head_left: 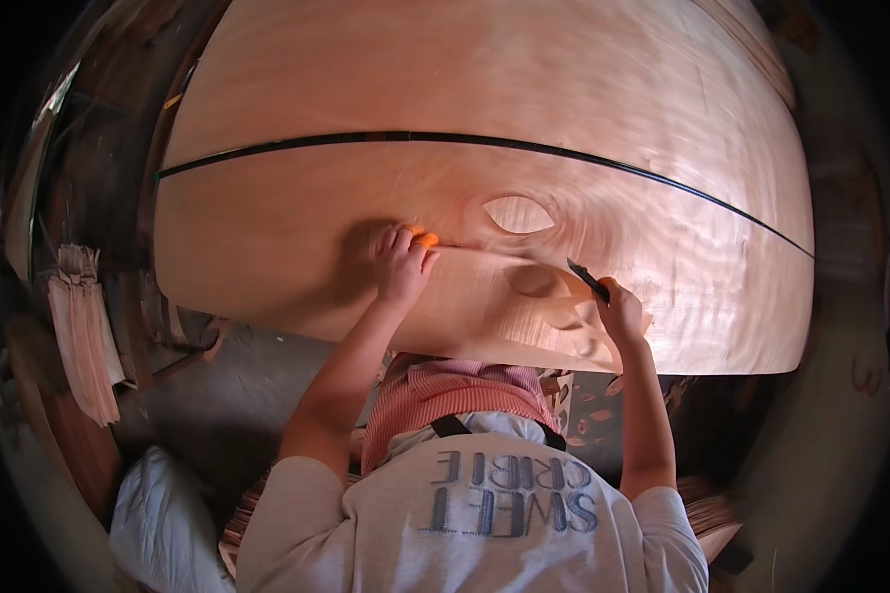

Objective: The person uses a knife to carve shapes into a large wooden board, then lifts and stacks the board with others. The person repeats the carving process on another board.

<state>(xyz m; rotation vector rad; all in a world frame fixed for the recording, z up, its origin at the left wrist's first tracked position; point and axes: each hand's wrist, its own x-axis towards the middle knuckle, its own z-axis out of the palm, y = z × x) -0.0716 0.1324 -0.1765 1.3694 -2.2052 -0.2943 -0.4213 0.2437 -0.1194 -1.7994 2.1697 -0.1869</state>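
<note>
A wide pale wood veneer sheet (267,227) spreads in front of me. My left hand (403,262) rests on it with fingers curled and drawn together. Bright orange (425,239) shows at those fingertips, like finger covers; what they pinch, if anything, is hidden. To the right, my right hand (621,311) grips a black craft knife (590,281), its tip pointing up and left over the sheet. An eye-shaped patch or opening (519,214) lies between and beyond the hands. Small loose veneer pieces (569,318) lie next to my right hand.
A thin black strip (410,136) runs across the veneer beyond my hands. At left hangs a bundle of veneer strips (81,336), with a whitish plastic bag (163,524) lower down. Veneer scraps (593,420) lie below the sheet's near edge.
</note>
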